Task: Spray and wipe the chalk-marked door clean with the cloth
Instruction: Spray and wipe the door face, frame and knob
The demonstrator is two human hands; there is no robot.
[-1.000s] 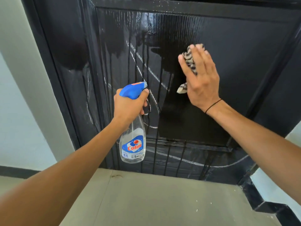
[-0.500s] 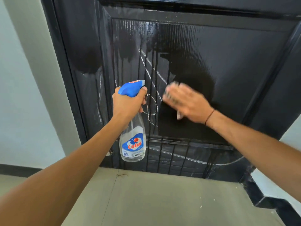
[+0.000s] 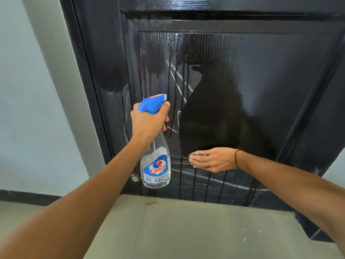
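Observation:
A black panelled door (image 3: 270, 75) fills the view, wet with drip streaks. White chalk lines (image 3: 180, 81) remain on the left part of the panel and along the bottom rail. A wiped dark patch sits in the panel's middle. My left hand (image 3: 149, 120) grips a clear spray bottle (image 3: 155, 165) with a blue trigger head, held upright before the door. My right hand (image 3: 212, 159) presses a striped cloth (image 3: 197, 155) flat against the panel's lower edge; the cloth is mostly hidden under my fingers.
A pale wall (image 3: 37, 90) flanks the door frame on the left. Grey floor (image 3: 186, 230) lies below the door. A small round metal doorstop (image 3: 135, 177) sits at the frame's lower left. A dark skirting strip runs along the wall base.
My right hand with the cloth has swept down from the panel's upper middle to its lower edge, leaving a wider wiped patch. The left hand with the bottle stayed put.

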